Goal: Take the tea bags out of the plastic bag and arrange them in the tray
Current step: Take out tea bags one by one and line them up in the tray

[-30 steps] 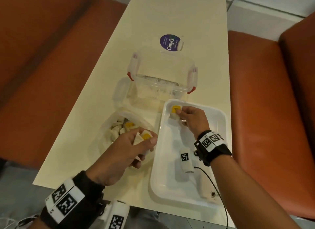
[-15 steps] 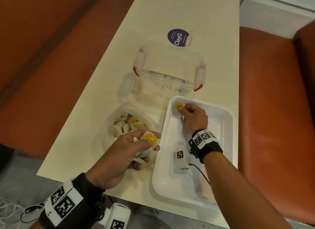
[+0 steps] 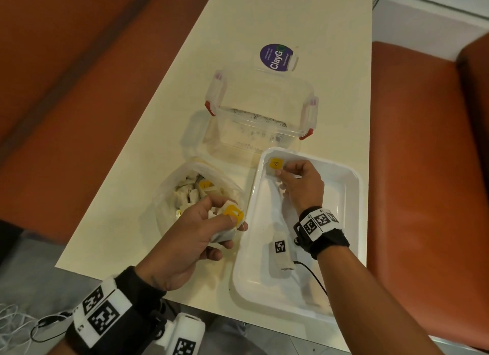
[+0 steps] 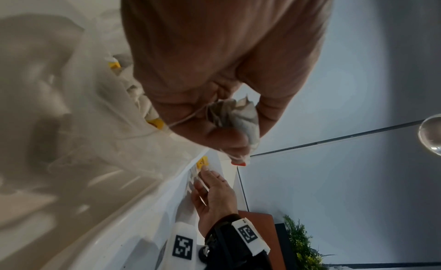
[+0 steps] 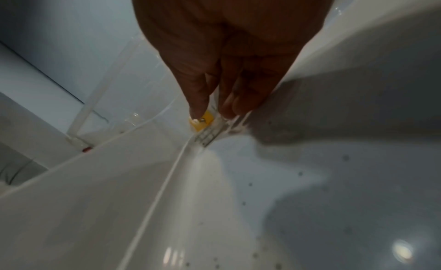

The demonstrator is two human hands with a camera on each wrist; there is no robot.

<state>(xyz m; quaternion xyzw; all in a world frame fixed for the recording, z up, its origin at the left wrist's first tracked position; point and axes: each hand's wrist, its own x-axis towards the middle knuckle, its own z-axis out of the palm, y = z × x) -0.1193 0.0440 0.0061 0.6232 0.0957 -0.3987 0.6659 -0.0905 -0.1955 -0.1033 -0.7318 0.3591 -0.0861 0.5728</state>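
A white tray (image 3: 354, 185) lies at the table's near right. My right hand (image 3: 280, 170) is in its far-left corner and pinches a tea bag with a yellow tag (image 3: 275, 163) against the corner; in the right wrist view the thumb and fingers flank that tea bag (image 5: 205, 123). Left of the tray sits the open plastic bag (image 3: 169, 196) with several tea bags inside. My left hand (image 3: 235, 222) hovers over the bag's right edge, gripping a second tea bag (image 4: 238, 115) whose yellow tag (image 3: 232, 212) shows on top.
A clear lidded box with red clips (image 3: 262, 111) stands just beyond the tray and bag. A purple round sticker (image 3: 275, 57) lies farther back. Orange benches (image 3: 423, 169) flank the narrow cream table (image 3: 264, 24). The table's near edge runs close under the tray.
My left hand has lifted its tea bag a little out of the plastic bag toward the tray's edge. My right hand stays at the tray's far-left corner with its tea bag.
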